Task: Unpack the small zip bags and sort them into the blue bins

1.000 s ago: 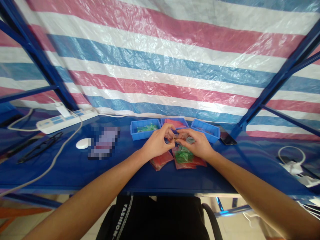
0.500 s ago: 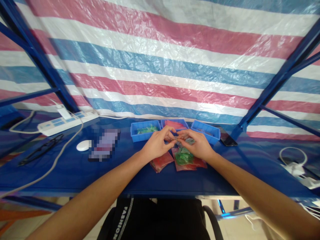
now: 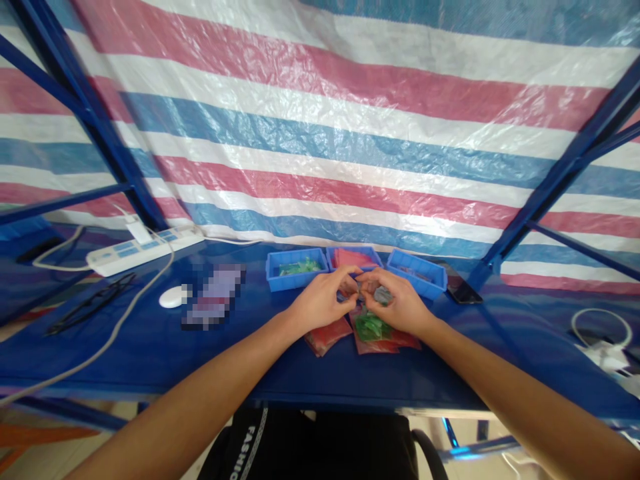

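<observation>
Pinching close together at the fingertips, your left hand (image 3: pixel 324 300) and right hand (image 3: pixel 400 301) seem to share a small item (image 3: pixel 359 294), too tiny to identify, near green pieces (image 3: pixel 371 327) and red packets (image 3: pixel 329 337), before blue bins (image 3: pixel 295 284).

Hands (image 3: pixel 323 300) (image 3: pixel 400 303) close together, fingers (image 3: pixel 346 307) curled

"Inspect left hand (image 3: pixel 320 303), right hand (image 3: pixel 403 303) and forearms (image 3: pixel 215 390)."
"Bare wherever visible."
"Now record clothing (image 3: pixel 350 443)."
"Looks black; bears white capital lettering (image 3: pixel 247 447), beginning FASHI, along a pale patterned band (image 3: pixel 259 430)."
</observation>
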A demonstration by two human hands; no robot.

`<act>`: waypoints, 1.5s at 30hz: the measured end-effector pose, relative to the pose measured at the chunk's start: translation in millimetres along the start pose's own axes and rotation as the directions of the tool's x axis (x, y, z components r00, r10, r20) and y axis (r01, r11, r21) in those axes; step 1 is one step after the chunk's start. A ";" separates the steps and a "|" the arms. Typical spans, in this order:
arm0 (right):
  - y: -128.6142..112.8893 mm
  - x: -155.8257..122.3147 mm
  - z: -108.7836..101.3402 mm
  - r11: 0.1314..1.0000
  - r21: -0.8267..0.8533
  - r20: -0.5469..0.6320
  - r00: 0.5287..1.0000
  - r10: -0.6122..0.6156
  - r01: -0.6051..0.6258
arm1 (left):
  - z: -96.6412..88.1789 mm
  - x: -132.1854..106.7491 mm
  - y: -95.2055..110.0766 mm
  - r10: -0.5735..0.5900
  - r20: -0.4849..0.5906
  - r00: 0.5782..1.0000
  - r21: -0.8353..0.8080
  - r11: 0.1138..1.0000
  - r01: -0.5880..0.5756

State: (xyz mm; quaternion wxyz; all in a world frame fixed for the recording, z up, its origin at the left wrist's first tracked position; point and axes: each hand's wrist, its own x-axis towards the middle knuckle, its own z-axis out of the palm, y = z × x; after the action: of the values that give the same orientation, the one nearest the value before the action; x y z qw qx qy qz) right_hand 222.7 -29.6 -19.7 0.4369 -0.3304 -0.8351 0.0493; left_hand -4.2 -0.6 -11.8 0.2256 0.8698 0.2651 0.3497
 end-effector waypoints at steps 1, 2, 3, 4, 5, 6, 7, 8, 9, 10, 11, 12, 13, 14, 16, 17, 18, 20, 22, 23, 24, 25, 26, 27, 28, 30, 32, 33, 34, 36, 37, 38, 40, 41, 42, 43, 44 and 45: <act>0.2 0.1 0.0 1.000 0.000 0.005 1.000 0.000 0.000 | -0.4 -0.1 0.3 -0.002 0.001 1.000 0.006 1.000 0.002; 0.5 0.1 0.1 1.000 0.001 0.011 1.000 0.002 -0.002 | -0.9 -0.1 0.6 -0.005 0.002 1.000 0.013 1.000 0.005; 1.0 0.1 0.4 1.000 0.004 0.015 1.000 0.004 -0.004 | -1.4 -0.2 0.8 -0.007 0.003 1.000 0.021 1.000 0.007; 1.5 0.0 0.7 1.000 0.007 0.018 1.000 0.006 -0.006 | -2.0 -0.3 1.0 -0.008 0.006 1.000 0.029 1.000 0.008; 1.9 -0.1 1.0 1.000 0.008 0.018 1.000 0.008 -0.008 | -2.6 -0.3 1.4 -0.008 0.011 1.000 0.034 0.999 0.007; 2.1 -0.2 1.2 1.000 0.008 0.021 1.000 0.011 -0.011 | -3.2 -0.4 1.9 -0.007 0.015 1.000 0.039 0.999 0.006; 2.2 -0.2 1.3 1.000 0.006 0.022 1.000 0.016 -0.016 | -3.8 -0.5 2.4 -0.005 0.018 1.000 0.044 0.999 0.004; 2.0 -0.1 1.1 1.000 0.003 0.024 0.999 0.022 -0.022 | -4.3 -0.6 3.1 -0.003 0.021 1.000 0.047 0.999 0.002; 1.7 0.1 0.8 1.000 0.000 0.026 0.999 0.028 -0.028 | -4.8 -0.7 3.7 -0.002 0.025 1.000 0.049 0.999 0.000; 1.4 0.3 0.3 0.999 -0.003 0.031 0.999 0.032 -0.032 | -5.2 -0.8 4.2 0.000 0.029 1.000 0.050 0.999 -0.001; 1.1 0.7 -0.3 0.999 -0.004 0.038 0.999 0.032 -0.032 | -5.5 -0.9 4.5 0.000 0.030 1.000 0.053 0.999 -0.002; 0.9 1.1 -0.9 1.000 -0.002 0.048 0.998 0.027 -0.027 | -5.8 -1.1 4.7 0.001 0.031 1.000 0.058 0.998 -0.003; 0.8 1.6 -1.4 1.000 0.002 0.057 0.998 0.020 -0.020 | -6.2 -1.3 4.6 0.003 0.032 0.999 0.063 0.998 -0.005; 0.8 2.1 -1.7 1.000 0.010 0.065 0.998 0.012 -0.013 | -6.5 -1.6 4.3 0.004 0.033 0.999 0.070 0.998 -0.007; 1.0 3.1 -1.9 1.000 0.028 0.067 0.998 0.005 -0.007 | -7.5 -2.1 3.3 0.006 0.039 0.999 0.078 0.997 -0.010; 1.1 3.6 -1.8 0.999 0.038 0.065 0.998 0.007 -0.009 | -8.0 -2.4 2.7 0.008 0.046 0.999 0.076 0.997 -0.011; 1.2 4.0 -1.7 0.999 0.045 0.062 0.998 0.010 -0.012 | -8.5 -2.7 2.0 0.008 0.051 0.999 0.071 0.997 -0.012; 1.6 4.8 -1.5 0.998 0.054 0.058 0.998 0.013 -0.017 | -9.1 -3.0 0.6 0.013 0.055 0.998 0.066 0.998 -0.017; 2.1 5.3 -1.6 0.998 0.055 0.055 0.998 0.013 -0.016 | -9.0 -3.1 -1.0 0.022 0.047 0.999 0.076 0.997 -0.026; 2.3 5.4 -1.6 0.998 0.054 0.053 0.999 0.013 -0.016 | -8.6 -3.1 -1.9 0.026 0.040 0.999 0.086 0.996 -0.030; 2.4 5.5 -1.5 0.998 0.052 0.052 0.999 0.014 -0.017 | -8.1 -3.0 -2.9 0.027 0.032 0.999 0.095 0.995 -0.030; 2.5 5.5 -1.3 0.999 0.051 0.054 0.998 0.016 -0.019 | -7.5 -2.9 -3.8 0.026 0.026 0.999 0.104 0.994 -0.029; 2.5 5.5 -1.0 0.998 0.051 0.056 0.998 0.019 -0.022 | -6.9 -2.8 -4.8 0.024 0.023 0.999 0.109 0.994 -0.026; 2.4 5.5 -0.5 0.998 0.052 0.056 0.998 0.022 -0.025 | -6.4 -2.8 -5.5 0.024 0.021 0.999 0.113 0.993 -0.027; 2.2 5.4 0.0 0.998 0.053 0.055 0.998 0.024 -0.027 | -6.1 -2.8 -6.1 0.029 0.018 0.999 0.117 0.993 -0.031; 1.6 5.3 0.8 0.998 0.054 0.050 0.999 0.019 -0.022 | -6.1 -2.7 -6.3 0.047 0.016 0.999 0.124 0.991 -0.048; 0.8 5.2 1.1 0.999 0.048 0.044 0.999 0.004 -0.006 | -6.7 -2.5 -5.5 0.064 0.007 0.998 0.135 0.989 -0.064; 0.3 5.1 1.0 0.999 0.043 0.045 0.999 -0.003 0.001 | -7.2 -2.4 -4.9 0.068 0.000 0.998 0.142 0.988 -0.067; -0.2 5.0 0.8 0.999 0.038 0.046 0.999 -0.009 0.007 | -7.6 -2.3 -4.3 0.070 -0.007 0.998 0.150 0.986 -0.068; -0.7 4.7 0.4 0.999 0.028 0.056 0.998 -0.020 0.018 | -8.3 -2.2 -3.8 0.071 -0.016 0.997 0.159 0.985 -0.068; -0.6 4.5 0.1 0.999 0.023 0.062 0.998 -0.026 0.025 | -8.4 -2.2 -3.9 0.069 -0.015 0.997 0.159 0.985 -0.066; -0.2 4.3 0.0 0.999 0.017 0.067 0.997 -0.032 0.030 | -8.5 -2.3 -4.3 0.067 -0.011 0.998 0.158 0.985 -0.064; 1.4 4.0 -0.3 0.999 0.005 0.062 0.997 -0.038 0.038 | -8.6 -2.5 -5.4 0.059 0.004 0.998 0.153 0.986 -0.059; 2.3 3.9 -0.4 0.999 0.000 0.055 0.998 -0.037 0.037 | -8.7 -2.6 -5.9 0.056 0.010 0.998 0.151 0.987 -0.056; 3.2 4.0 -0.6 0.999 -0.003 0.043 0.999 -0.033 0.033 | -8.9 -2.7 -6.4 0.054 0.012 0.998 0.149 0.987 -0.055; 3.7 4.3 -0.9 1.000 -0.003 0.033 0.999 -0.028 0.028 | -9.3 -2.7 -6.7 0.053 0.014 0.999 0.146 0.988 -0.054; 3.9 4.8 -1.3 1.000 0.000 0.023 0.999 -0.024 0.024 | -9.9 -2.7 -6.9 0.052 0.014 0.999 0.144 0.988 -0.054; 3.6 5.5 -1.9 1.000 0.005 0.015 1.000 -0.019 0.019 | -10.7 -2.7 -7.0 0.052 0.010 0.999 0.145 0.988 -0.053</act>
State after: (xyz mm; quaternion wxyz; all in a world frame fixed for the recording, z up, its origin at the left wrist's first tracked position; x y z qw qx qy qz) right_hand 223.7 -24.0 -16.1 0.4316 -0.3210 -0.8415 0.0496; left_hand -15.7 5.2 -10.1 0.1531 0.8917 0.2663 0.3323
